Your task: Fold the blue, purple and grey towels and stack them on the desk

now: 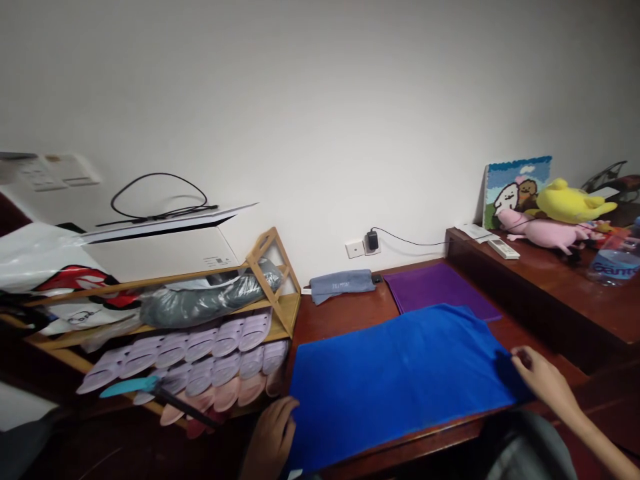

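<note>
A blue cloth (400, 380) lies spread over the dark red wooden surface, its far edge overlapping a purple cloth (440, 290). At the blue cloth's left edge is my left hand (273, 437), fingers curled; I cannot make out what it grips, if anything. My right hand (537, 373) is beside the right edge, thumb and fingers bent toward each other, and its shadow falls on the blue cloth. Whether its fingertips touch the cloth is unclear. Near the wall, a folded grey-blue cloth (343, 285) rests behind the blue one.
A wooden rack (287, 313) at left holds lilac and pink slippers, a white box (165, 253) and a plastic-wrapped bundle. The raised ledge (545, 287) at right bears plush toys, a picture, a white remote and a bottle. A black plug (373, 240) sits in the wall.
</note>
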Available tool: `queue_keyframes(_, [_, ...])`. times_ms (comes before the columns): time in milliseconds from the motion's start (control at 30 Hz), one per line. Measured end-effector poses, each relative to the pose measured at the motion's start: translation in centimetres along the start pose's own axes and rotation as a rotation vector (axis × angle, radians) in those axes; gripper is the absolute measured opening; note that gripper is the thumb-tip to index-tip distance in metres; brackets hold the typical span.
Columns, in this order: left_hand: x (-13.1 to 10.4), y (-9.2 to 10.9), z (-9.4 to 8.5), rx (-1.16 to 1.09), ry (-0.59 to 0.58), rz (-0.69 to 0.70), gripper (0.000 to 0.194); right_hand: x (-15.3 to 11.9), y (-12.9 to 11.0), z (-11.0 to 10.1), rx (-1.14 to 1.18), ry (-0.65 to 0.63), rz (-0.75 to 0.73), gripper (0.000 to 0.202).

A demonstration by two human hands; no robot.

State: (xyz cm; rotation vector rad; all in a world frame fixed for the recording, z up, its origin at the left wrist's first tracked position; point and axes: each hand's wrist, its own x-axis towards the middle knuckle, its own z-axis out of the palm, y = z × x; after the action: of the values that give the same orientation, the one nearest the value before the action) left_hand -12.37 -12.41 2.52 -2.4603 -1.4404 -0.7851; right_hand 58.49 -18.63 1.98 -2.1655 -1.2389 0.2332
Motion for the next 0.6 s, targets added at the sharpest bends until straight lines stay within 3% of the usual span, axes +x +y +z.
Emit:
queue_keyframes(100, [6.4,0.7,2.4,-0.035,-0.059,-0.096,0.038,5.9,-4.6,2.0,-0.06,0.028,-0.228,0.052])
queue_keyframes(167, [9.2,0.8,4.3,-0.034,-0.097,-0.14,0.04,9.9,-8.2,4.0,-0.085,-0.021,-0.331,0.054])
queue_keyframes(300, [10.2,-1.0,8.0,0.04,-0.181,-0.148,0.046,16.4,-13.6,8.6,-0.223,-0.203,-0.309,0.058])
queue_keyframes(433, [8.5,-3.3,10.1,0.128,-0.192,-0.112,0.05,20.4,-14.3,12.9,-0.381,-0.379,-0.068,0.069])
queue_keyframes(600, [7.8,-4.7,10.5,0.189,-0.2,-0.068,0.055,24.2,-12.0,14.9,-0.381,-0.35,-0.044,0.079])
